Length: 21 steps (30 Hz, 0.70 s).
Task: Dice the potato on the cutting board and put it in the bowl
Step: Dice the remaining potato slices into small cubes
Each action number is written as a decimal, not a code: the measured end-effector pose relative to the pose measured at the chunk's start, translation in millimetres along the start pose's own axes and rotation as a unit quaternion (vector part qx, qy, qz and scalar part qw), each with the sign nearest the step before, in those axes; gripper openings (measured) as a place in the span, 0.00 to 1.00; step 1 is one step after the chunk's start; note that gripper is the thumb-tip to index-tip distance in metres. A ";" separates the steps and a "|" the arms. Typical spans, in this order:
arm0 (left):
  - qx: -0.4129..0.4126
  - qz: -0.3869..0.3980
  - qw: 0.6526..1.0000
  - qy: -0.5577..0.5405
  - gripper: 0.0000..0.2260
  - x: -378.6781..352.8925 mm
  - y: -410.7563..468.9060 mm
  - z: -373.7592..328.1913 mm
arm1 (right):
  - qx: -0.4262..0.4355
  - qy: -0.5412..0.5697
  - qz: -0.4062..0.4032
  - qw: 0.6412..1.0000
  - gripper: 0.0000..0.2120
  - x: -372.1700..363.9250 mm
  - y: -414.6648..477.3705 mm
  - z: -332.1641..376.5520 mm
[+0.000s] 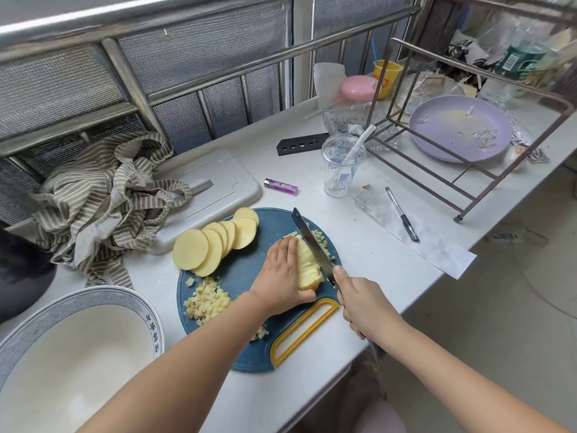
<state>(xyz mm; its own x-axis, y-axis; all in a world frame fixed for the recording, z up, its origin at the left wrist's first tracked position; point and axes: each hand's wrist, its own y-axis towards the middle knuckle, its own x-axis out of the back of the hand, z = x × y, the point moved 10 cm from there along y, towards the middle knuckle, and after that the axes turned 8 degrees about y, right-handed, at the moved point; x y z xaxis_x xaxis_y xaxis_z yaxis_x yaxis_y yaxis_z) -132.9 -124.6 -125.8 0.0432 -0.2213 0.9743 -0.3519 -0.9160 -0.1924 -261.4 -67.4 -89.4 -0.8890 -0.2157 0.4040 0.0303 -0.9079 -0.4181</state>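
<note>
A round blue cutting board (246, 273) with a yellow handle lies on the white counter. My left hand (281, 273) presses down on a stack of potato strips (307, 267) and curls round its near end. My right hand (359, 303) grips the handle of a knife (312, 245) whose blade stands against the right side of the stack. A fan of round potato slices (215, 242) lies on the board's far left. A heap of diced potato (207, 301) sits at the board's left, with a few more dice right of the blade. The large white bowl (103, 298) with a blue rim stands at lower left.
A striped cloth (106, 201) lies on a grey board (218, 189) behind the cutting board. A purple lighter (281, 186), plastic cup (342, 165), pen (401, 218), paper slip, metal rack (468, 170) and purple plate (459, 128) stand to the right. The counter edge runs along the right.
</note>
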 end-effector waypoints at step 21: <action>-0.002 -0.019 1.000 -0.006 0.53 -4.7 2.5 3.0 | 0.057 -0.056 -0.013 0.997 0.24 -11.0 2.8 7.8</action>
<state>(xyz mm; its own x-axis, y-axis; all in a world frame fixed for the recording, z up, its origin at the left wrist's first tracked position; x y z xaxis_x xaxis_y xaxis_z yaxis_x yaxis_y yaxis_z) -131.2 -126.9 -131.3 0.0672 -0.1901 0.9795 -0.3540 -0.9224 -0.1547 -248.0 -70.4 -88.7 -0.8340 -0.2247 0.5040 0.0655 -0.9472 -0.3140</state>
